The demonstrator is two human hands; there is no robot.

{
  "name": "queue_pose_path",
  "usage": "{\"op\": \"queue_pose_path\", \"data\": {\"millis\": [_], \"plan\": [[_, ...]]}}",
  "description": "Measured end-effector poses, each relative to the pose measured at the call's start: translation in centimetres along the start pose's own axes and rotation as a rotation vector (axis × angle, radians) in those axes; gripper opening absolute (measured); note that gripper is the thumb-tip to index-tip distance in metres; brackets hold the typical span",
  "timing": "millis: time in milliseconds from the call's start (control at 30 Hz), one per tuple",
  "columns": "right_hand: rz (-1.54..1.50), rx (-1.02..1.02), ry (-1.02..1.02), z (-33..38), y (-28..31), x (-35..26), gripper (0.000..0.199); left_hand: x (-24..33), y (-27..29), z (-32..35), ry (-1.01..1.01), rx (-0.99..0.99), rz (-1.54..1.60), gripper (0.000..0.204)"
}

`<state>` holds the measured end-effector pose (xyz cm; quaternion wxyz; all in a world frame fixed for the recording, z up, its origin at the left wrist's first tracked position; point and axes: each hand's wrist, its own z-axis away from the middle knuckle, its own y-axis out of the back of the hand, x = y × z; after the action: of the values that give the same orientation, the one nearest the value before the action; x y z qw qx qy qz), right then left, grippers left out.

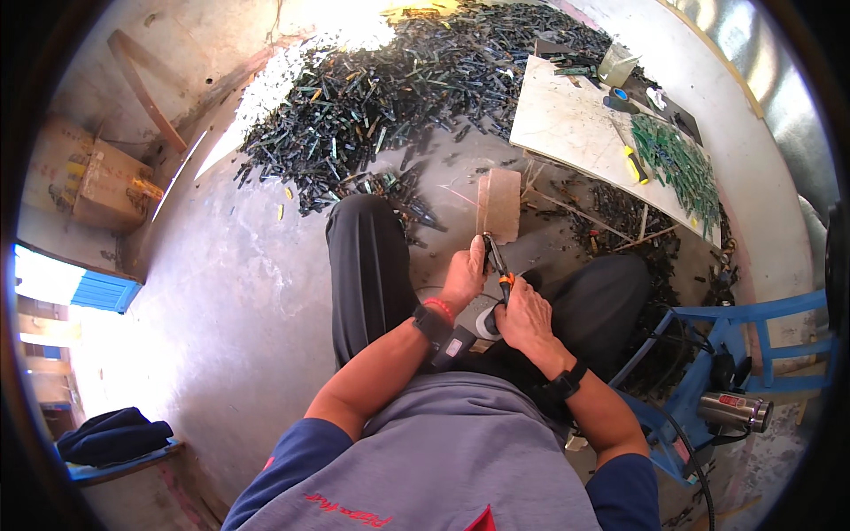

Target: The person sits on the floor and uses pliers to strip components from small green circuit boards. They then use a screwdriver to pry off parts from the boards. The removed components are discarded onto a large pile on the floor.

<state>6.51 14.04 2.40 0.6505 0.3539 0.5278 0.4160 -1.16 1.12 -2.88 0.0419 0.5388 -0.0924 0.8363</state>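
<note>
The floor (239,265) is rough, matt grey concrete, stained in patches. The pliers (498,265) show dark metal jaws and glossy orange plastic on the grips. The block (500,205) looks like raw, pale wood. The desk (567,124) is a scratched, dull white board, and the chair (753,314) is blue-painted wood

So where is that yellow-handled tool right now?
In the head view, the yellow-handled tool lies at upper right on the pale board, just left of the green strips, away from both hands.
</note>
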Motion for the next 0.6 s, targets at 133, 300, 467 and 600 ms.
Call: {"op": "queue_pose_path", "data": {"millis": [133, 300, 467, 600], "plan": [[-0.207, -0.023, 0.019, -0.1, -0.9, 0.7, 0.034, 0.0, -0.1, 0.0, -0.022, 0.011, -0.036, 0.071], [-0.265, -0.081, -0.022, -0.3, -0.6, 0.4, 0.035, -0.5, 0.1, -0.3, -0.014, 0.02, -0.051, 0.069], [0.128, 0.138, 0.104, -1.3, -0.6, 2.1, 0.022, 0.2, 0.7, 0.1, 0.183, -0.087, 0.144, 0.064], [0.251, 0.185, 0.182, -2.7, 0.4, 3.8, 0.028, 0.8, 1.1, 0.2, 0.203, -0.096, 0.159, 0.062]]}}
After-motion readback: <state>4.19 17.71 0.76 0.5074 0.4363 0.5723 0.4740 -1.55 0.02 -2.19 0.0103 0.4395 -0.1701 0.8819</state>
